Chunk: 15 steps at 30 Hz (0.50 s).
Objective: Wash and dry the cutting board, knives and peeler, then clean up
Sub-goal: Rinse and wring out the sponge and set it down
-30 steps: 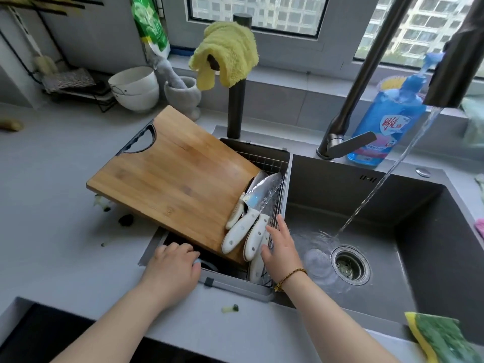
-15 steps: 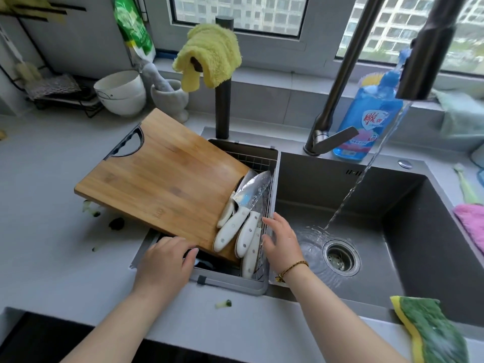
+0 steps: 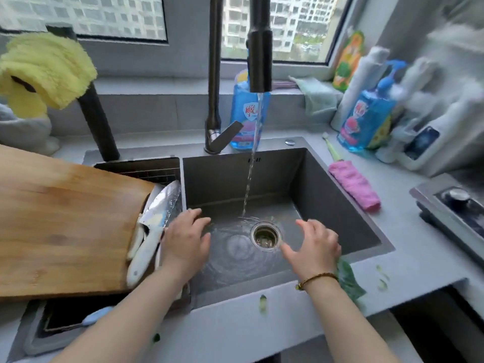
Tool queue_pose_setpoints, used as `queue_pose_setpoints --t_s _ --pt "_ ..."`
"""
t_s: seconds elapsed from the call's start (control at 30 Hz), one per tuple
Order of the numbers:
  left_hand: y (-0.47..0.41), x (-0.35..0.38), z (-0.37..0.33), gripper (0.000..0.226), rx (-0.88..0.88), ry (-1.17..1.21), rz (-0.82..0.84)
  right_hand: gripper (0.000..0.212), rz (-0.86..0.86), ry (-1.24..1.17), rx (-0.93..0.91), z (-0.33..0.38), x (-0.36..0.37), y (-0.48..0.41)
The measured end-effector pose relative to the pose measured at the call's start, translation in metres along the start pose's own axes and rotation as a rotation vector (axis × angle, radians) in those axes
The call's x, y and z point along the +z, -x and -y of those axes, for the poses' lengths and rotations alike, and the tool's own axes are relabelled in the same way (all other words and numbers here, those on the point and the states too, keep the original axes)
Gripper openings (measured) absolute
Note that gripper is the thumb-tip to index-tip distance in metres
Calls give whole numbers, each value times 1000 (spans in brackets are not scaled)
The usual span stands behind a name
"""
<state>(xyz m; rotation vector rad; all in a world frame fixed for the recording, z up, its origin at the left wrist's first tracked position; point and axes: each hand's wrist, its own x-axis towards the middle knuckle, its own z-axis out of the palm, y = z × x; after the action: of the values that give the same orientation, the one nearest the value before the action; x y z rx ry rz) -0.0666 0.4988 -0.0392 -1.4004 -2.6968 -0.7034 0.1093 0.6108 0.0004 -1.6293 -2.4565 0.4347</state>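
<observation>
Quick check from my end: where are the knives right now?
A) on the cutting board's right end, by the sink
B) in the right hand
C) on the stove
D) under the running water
A: the knives lie on the cutting board, and both hands are empty.

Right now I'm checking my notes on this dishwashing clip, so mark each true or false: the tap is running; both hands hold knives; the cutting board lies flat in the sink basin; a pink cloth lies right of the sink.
1. The tap is running: true.
2. Both hands hold knives: false. The left hand and right hand are open and empty over the basin.
3. The cutting board lies flat in the sink basin: false. It rests left of the basin, over the rack side.
4. A pink cloth lies right of the sink: true.
</observation>
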Motion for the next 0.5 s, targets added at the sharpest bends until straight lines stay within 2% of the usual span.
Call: queue_pose_setpoints --t_s 0.07,0.2,0.37,0.43,0.5 --pt "-13 8 -2 42 -62 -41 121 68 45 61 68 -15 -4 6" --pt "-32 17 10 49 -99 -160 245 86 136 80 204 -38 1 13" --pt "-39 18 13 52 -111 -148 324 71 110 3 249 -45 6 11" --pt "-39 19 14 51 -114 -148 327 69 56 -162 233 -40 9 4" --pt "-39 19 14 51 -124 -150 332 68 23 -495 214 -27 11 -7"
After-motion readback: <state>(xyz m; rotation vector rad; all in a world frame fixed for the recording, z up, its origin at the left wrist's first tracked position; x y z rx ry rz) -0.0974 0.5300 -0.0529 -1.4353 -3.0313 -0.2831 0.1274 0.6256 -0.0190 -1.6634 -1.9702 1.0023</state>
